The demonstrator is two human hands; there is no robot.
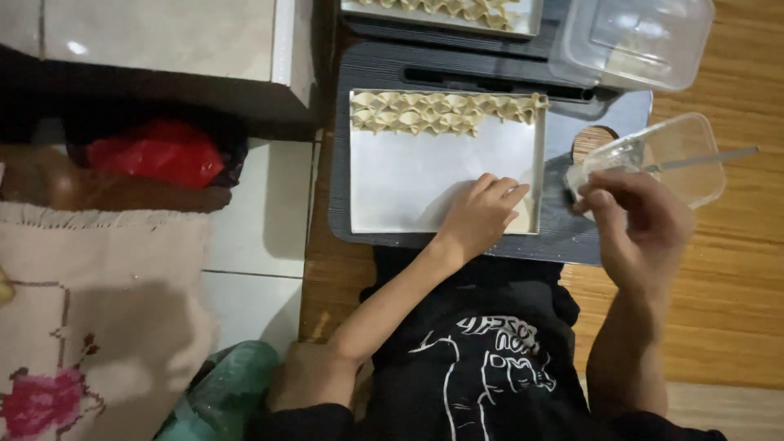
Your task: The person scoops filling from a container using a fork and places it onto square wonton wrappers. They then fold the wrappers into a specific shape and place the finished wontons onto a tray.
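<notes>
A white rectangular tray (pixel 408 184) lies on a dark board (pixel 563 233) in front of me. A row of folded pale dumplings (pixel 445 113) runs along its far edge. My left hand (pixel 480 219) rests palm down on the tray's near right corner, fingers together over a pale dough piece (pixel 527 216). My right hand (pixel 641 224) hovers just right of the tray, fingers pinched on the end of a thin metal utensil (pixel 702 159). The utensil stretches across a clear plastic container (pixel 682 151).
A second tray of dumplings (pixel 457 10) and a clear plastic lid (pixel 637 41) sit at the far end. Wooden floor (pixel 735 269) is to the right. White tiles (pixel 253 237), a red bag (pixel 159 151) and an embroidered cloth (pixel 90 318) are to the left.
</notes>
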